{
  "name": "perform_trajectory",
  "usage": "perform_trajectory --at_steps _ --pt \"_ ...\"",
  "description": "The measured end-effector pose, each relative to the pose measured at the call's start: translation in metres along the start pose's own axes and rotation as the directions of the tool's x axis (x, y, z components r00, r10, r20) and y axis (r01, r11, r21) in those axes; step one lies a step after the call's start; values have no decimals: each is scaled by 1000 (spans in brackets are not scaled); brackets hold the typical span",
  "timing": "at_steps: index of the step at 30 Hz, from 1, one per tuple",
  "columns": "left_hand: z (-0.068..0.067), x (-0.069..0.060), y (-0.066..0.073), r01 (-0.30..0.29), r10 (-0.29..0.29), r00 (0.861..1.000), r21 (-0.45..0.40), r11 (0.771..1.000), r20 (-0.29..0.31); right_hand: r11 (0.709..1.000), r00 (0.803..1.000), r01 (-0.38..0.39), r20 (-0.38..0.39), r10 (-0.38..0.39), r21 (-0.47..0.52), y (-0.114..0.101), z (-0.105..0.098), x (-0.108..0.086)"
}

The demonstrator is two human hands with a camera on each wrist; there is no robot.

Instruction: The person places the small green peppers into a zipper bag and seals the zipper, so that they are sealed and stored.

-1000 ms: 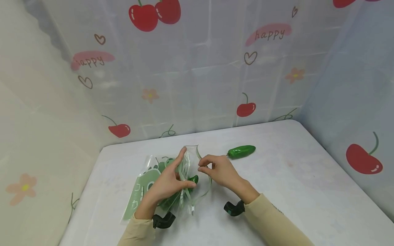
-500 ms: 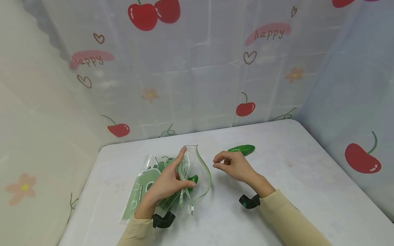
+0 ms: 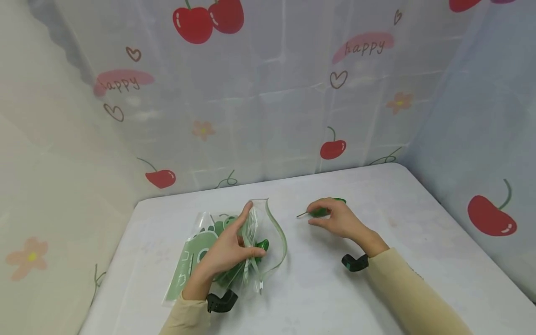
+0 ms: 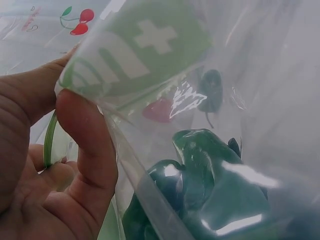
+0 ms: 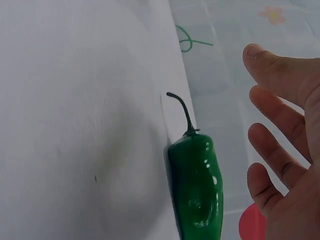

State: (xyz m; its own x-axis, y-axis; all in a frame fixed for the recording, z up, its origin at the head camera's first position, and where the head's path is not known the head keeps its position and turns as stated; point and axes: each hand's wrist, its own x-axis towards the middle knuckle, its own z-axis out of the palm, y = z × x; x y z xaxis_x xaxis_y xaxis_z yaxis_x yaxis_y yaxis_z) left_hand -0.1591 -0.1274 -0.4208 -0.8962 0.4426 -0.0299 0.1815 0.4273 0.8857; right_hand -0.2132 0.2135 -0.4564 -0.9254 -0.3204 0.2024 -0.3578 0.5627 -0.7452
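My left hand (image 3: 228, 249) holds the mouth of a clear zip bag (image 3: 190, 260) with green print, thumb and a finger spread wide. In the left wrist view the bag's edge (image 4: 145, 55) runs past bent fingers. Glossy green peppers (image 4: 215, 185) lie inside it, one showing at the mouth in the head view. My right hand (image 3: 341, 221) hovers over a green pepper (image 3: 320, 212) on the table, its fingers loosely bent. From the right wrist, that pepper (image 5: 195, 185) and its thin stem appear apart from the fingers.
The bag's zip strip (image 3: 281, 232) bows out to the right, with a small slider (image 3: 261, 284) at its near end. A white table (image 3: 418, 260) lies below everything. Behind it hangs a curtain (image 3: 268, 130) printed with cherries.
My right hand has let go of the bag's zip strip and moved right, to above the loose pepper. The left hand stays put on the bag.
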Motion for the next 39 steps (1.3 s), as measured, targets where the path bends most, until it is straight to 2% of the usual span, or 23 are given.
perform_trajectory --at_steps 8,18,23,34,39 --pt "0 -1 -2 11 -11 1000 2 1000 1 998 999 -36 -24 34 -52 26 -16 8" --pt "1 -1 -2 18 -18 1000 5 1000 2 990 993 -117 22 119 -73 54 -26 11" --pt "1 0 -2 15 -15 1000 5 1000 -1 989 989 -144 35 145 -38 62 -28 13" --pt "0 -1 -1 17 -17 1000 9 1000 -6 971 970 -238 45 240 -33 73 -26 17" --pt "0 -1 -1 19 -19 1000 20 1000 -9 969 969 -243 42 244 -40 76 -24 17"
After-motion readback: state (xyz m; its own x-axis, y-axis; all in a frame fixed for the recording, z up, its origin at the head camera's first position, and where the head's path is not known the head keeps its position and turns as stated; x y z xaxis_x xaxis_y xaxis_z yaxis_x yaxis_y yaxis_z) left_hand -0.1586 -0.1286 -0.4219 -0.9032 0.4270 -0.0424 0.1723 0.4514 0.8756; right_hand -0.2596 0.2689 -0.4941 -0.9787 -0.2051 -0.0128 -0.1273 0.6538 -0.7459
